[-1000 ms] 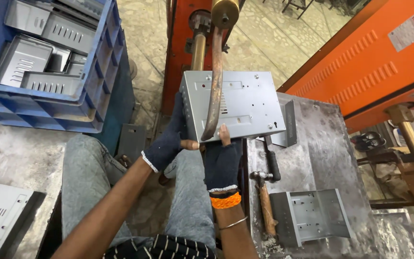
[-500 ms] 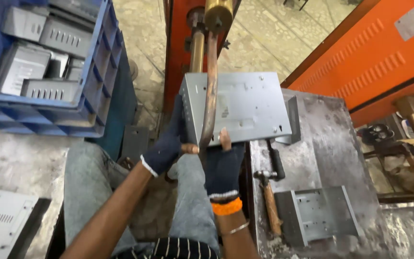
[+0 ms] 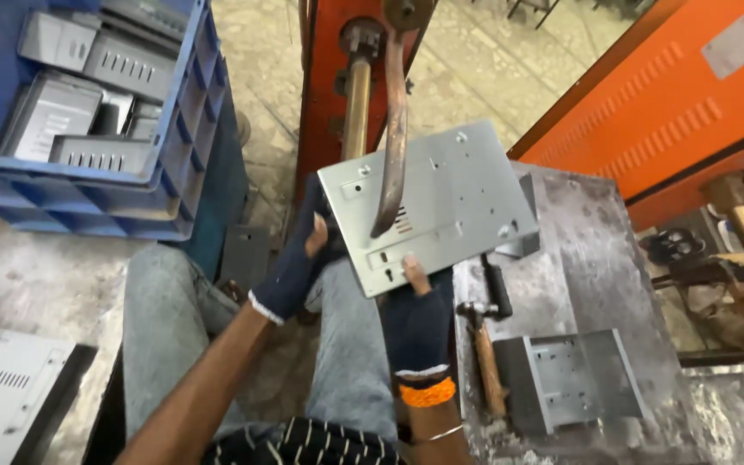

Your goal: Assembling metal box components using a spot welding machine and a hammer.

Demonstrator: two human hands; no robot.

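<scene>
I hold a flat grey sheet-metal panel (image 3: 441, 202) with punched holes and slots, tilted, under the curved copper arm (image 3: 393, 129) of an orange welding machine (image 3: 337, 77). My left hand (image 3: 299, 263), in a dark fingerless glove, grips the panel's left edge. My right hand (image 3: 415, 319), gloved the same way with an orange wristband, grips its near edge, thumb on top. The copper arm's tip rests near the panel's middle slots.
A blue crate (image 3: 131, 129) of grey metal housings stands at the upper left. A steel bench (image 3: 596, 284) on the right carries a hammer (image 3: 484, 353) and a bent metal bracket (image 3: 574, 379). Another panel (image 3: 10, 396) lies lower left. An orange cabinet (image 3: 673, 86) stands right.
The panel has turned and shifted under the copper arm, now lying more tilted, its right corner farther over the bench. Both hands kept their grip and moved lower.
</scene>
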